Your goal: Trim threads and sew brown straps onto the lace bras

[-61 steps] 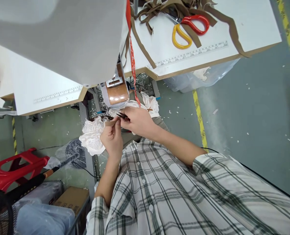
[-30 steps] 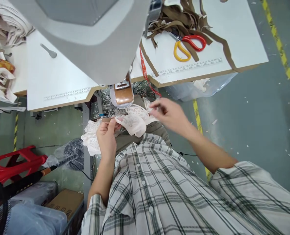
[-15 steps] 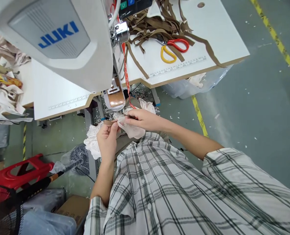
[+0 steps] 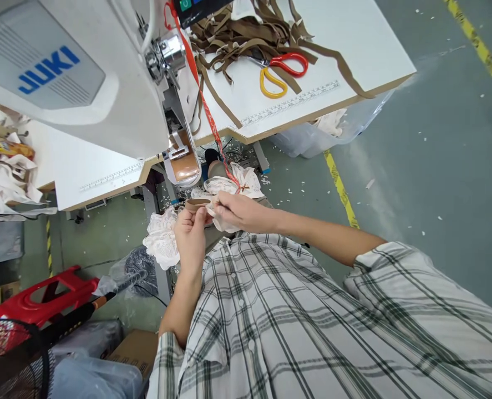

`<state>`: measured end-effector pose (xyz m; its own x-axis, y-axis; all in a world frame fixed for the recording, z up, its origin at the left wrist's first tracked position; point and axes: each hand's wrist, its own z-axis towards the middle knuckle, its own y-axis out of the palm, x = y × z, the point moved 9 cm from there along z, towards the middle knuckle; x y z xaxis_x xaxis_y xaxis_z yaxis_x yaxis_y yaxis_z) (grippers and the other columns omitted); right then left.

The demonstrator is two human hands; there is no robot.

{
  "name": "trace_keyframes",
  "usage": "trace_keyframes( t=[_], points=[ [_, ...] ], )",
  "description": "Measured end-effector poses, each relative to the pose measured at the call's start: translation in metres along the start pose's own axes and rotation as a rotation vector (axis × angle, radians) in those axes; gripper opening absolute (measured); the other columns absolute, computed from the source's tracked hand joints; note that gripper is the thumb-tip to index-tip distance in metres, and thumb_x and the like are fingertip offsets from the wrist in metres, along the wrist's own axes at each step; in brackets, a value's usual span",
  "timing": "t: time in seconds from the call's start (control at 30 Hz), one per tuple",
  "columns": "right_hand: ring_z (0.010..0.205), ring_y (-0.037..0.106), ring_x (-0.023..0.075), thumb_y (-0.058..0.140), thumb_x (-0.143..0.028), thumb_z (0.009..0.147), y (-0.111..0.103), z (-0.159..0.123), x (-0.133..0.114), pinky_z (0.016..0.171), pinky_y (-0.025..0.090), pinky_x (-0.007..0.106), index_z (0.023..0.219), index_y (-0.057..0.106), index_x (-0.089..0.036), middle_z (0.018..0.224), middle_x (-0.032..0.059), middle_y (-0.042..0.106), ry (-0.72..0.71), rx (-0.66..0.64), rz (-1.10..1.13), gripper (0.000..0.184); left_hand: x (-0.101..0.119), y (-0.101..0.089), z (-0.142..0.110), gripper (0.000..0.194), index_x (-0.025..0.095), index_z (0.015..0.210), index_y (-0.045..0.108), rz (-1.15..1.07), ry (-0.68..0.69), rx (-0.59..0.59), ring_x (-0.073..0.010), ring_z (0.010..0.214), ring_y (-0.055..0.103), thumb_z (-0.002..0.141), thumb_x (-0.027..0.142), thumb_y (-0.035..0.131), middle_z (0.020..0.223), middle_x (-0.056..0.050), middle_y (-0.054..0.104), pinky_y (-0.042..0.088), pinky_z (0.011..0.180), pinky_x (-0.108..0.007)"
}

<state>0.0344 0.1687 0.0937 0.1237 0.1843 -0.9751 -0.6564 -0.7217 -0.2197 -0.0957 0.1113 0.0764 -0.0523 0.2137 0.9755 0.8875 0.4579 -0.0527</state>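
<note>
My left hand (image 4: pixel 191 235) is closed, with a brown fabric strip (image 4: pixel 196 204) pinched between thumb and fingers. White lace fabric bunches out on its left, part of a lace garment (image 4: pixel 162 238) that also spreads across my lap. My right hand (image 4: pixel 248 211) is closed beside the left, its thumb and fingertips gripping the garment's white edge. Thread snips seen in that hand earlier do not show now. A red cord (image 4: pixel 212 124) hangs from the sewing machine (image 4: pixel 116 105) and runs down behind my right hand. Just above both hands sits the machine's narrow arm end (image 4: pixel 184 166).
On the white table (image 4: pixel 366 44) lie a heap of brown strips (image 4: pixel 249 36) and red-and-yellow scissors (image 4: pixel 283 75). Beneath its edge hangs a clear plastic bag (image 4: pixel 333 130). A red stool (image 4: pixel 48 296), a mesh fan (image 4: pixel 15 354) and plastic boxes (image 4: pixel 96 379) are at lower left.
My right hand swung out to the right, came back with dark snips showing, and now grips the garment close to my left hand. My left hand kept hold of the brown strip. The view shifted.
</note>
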Motion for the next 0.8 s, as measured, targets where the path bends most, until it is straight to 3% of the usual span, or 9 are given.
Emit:
trace_keyframes(
  t=[0.1,0.17,0.23,0.3,0.37,0.43,0.6,0.7,0.8],
  points=[
    [0.058,0.036,0.0147,0.046,-0.021,0.088,-0.038,-0.009,0.037,0.059,0.025,0.028,0.082,0.037,-0.023,0.068,-0.0004,0.045,0.221,0.072,-0.423,0.011,0.003,-0.022,0.004,0.025,0.016,0.087,0.071,-0.088,0.066,0.152,-0.0109,0.069,0.064,0.084,0.041,0.074,0.078,-0.001,0.071,0.054,0.070,-0.023],
    [0.056,0.037,0.0158,0.043,-0.020,0.089,-0.075,-0.021,0.058,0.058,0.024,0.029,0.085,0.039,-0.022,0.067,0.0001,0.045,0.347,0.180,-0.528,0.006,0.003,-0.028,0.006,0.026,0.016,0.085,0.070,-0.135,0.058,0.147,-0.0114,0.070,0.065,0.083,0.041,0.075,0.078,-0.001,0.071,0.054,0.070,-0.024],
    [0.057,0.039,0.0165,0.041,-0.024,0.093,-0.104,-0.030,0.061,0.059,0.026,0.029,0.089,0.042,-0.021,0.069,0.0010,0.048,0.346,0.308,-0.551,0.006,0.003,-0.026,0.006,0.026,0.016,0.085,0.070,-0.139,0.026,0.084,-0.0116,0.069,0.065,0.083,0.042,0.076,0.078,-0.002,0.071,0.054,0.069,-0.023],
    [0.061,0.043,0.0164,0.041,-0.030,0.097,-0.116,-0.033,0.052,0.060,0.029,0.028,0.090,0.047,-0.020,0.072,0.0021,0.052,0.276,0.378,-0.515,0.013,0.004,-0.022,0.004,0.027,0.016,0.087,0.070,-0.134,-0.002,0.036,-0.0119,0.070,0.065,0.083,0.042,0.075,0.080,-0.002,0.072,0.053,0.068,-0.023],
    [0.064,0.047,0.0156,0.044,-0.034,0.098,-0.104,-0.028,0.039,0.062,0.032,0.028,0.088,0.053,-0.019,0.075,0.0029,0.057,0.209,0.339,-0.426,0.020,0.005,-0.017,0.001,0.027,0.017,0.089,0.071,-0.129,-0.016,0.019,-0.0119,0.069,0.065,0.083,0.043,0.076,0.080,-0.002,0.072,0.053,0.068,-0.023],
    [0.070,0.052,0.0155,0.050,-0.038,0.096,-0.078,-0.018,0.021,0.063,0.035,0.027,0.091,0.061,-0.018,0.084,0.0050,0.063,0.111,0.240,-0.302,0.024,0.007,-0.012,-0.002,0.028,0.018,0.088,0.071,-0.116,-0.028,-0.001,-0.0116,0.068,0.064,0.082,0.044,0.076,0.080,-0.002,0.071,0.052,0.067,-0.023],
    [0.095,0.059,0.0178,0.065,-0.043,0.088,-0.023,0.012,-0.008,0.073,0.042,0.026,0.114,0.065,-0.018,0.117,0.0092,0.067,-0.042,0.005,-0.015,0.036,0.013,-0.003,-0.005,0.027,0.019,0.089,0.070,-0.029,-0.052,-0.108,-0.0102,0.066,0.059,0.084,0.046,0.074,0.078,0.000,0.069,0.049,0.065,-0.021],
    [0.081,0.057,0.0145,0.066,-0.047,0.088,-0.002,0.018,-0.003,0.069,0.039,0.025,0.101,0.066,-0.016,0.098,0.0052,0.069,-0.002,-0.178,0.073,0.034,0.018,0.000,-0.004,0.028,0.019,0.087,0.068,0.030,-0.062,-0.151,-0.0097,0.064,0.056,0.085,0.046,0.072,0.078,0.000,0.067,0.046,0.064,-0.021],
    [0.068,0.048,0.0112,0.062,-0.040,0.089,-0.009,0.017,0.000,0.064,0.035,0.024,0.086,0.062,-0.016,0.079,0.0003,0.061,0.003,-0.065,0.027,0.024,0.018,0.010,-0.004,0.029,0.019,0.091,0.067,0.025,-0.092,-0.220,-0.0097,0.066,0.053,0.080,0.044,0.077,0.077,0.002,0.064,0.045,0.065,-0.021]
  ],
)
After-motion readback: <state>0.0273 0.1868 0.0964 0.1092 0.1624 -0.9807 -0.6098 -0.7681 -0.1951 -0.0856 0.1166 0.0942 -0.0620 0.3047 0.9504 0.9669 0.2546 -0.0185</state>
